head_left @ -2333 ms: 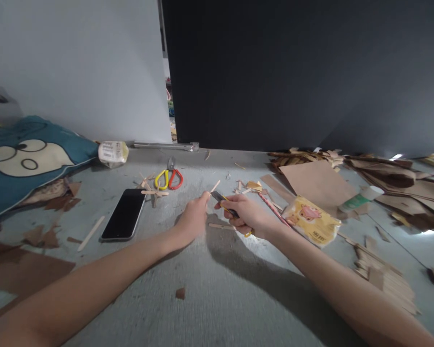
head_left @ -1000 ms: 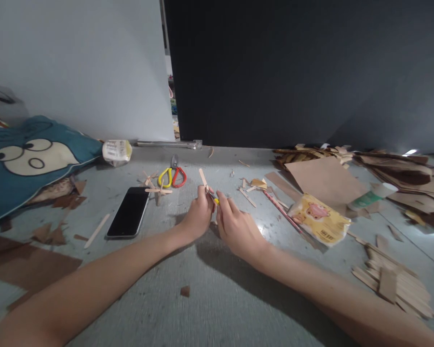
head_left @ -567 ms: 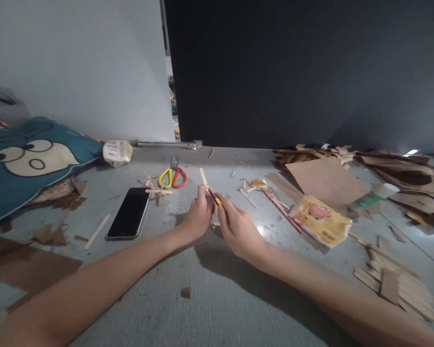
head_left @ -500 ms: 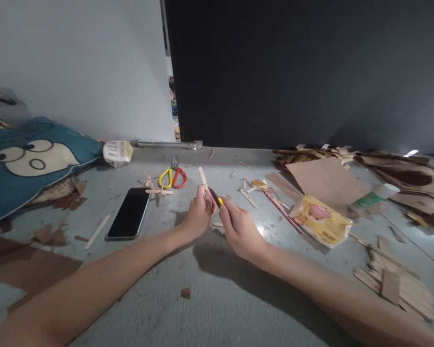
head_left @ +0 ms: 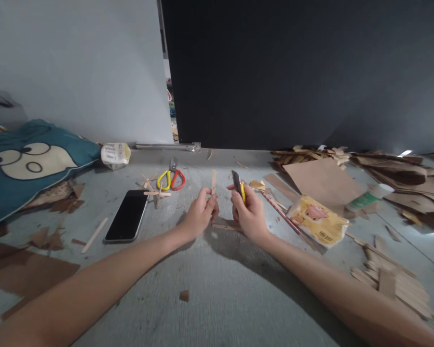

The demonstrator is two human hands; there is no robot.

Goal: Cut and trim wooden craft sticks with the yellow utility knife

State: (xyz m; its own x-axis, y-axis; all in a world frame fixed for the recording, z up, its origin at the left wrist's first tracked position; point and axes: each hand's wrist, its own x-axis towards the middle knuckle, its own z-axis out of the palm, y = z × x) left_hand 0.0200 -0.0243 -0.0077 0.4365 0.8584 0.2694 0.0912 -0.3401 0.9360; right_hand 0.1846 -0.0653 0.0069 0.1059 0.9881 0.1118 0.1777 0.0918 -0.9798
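Observation:
My left hand pinches a wooden popsicle stick, which stands upright above the fingers. Across a small gap, my right hand is wrapped round a utility knife with a black and yellow body. The knife points up and is apart from the stick. Another popsicle stick lies flat on the table between the two hands, its right end close to my right hand. Beyond my left hand are scissors with one yellow and one red handle.
A black phone lies left, beside a small construction of crossed sticks. On the right are a yellow packet, a green-and-white tube, cardboard and a pile of popsicle sticks. A blue cushion stands far left.
My hands have moved apart; the knife, earlier against the stick, has shifted right and turned upright. The stick in my left hand now stands straighter.

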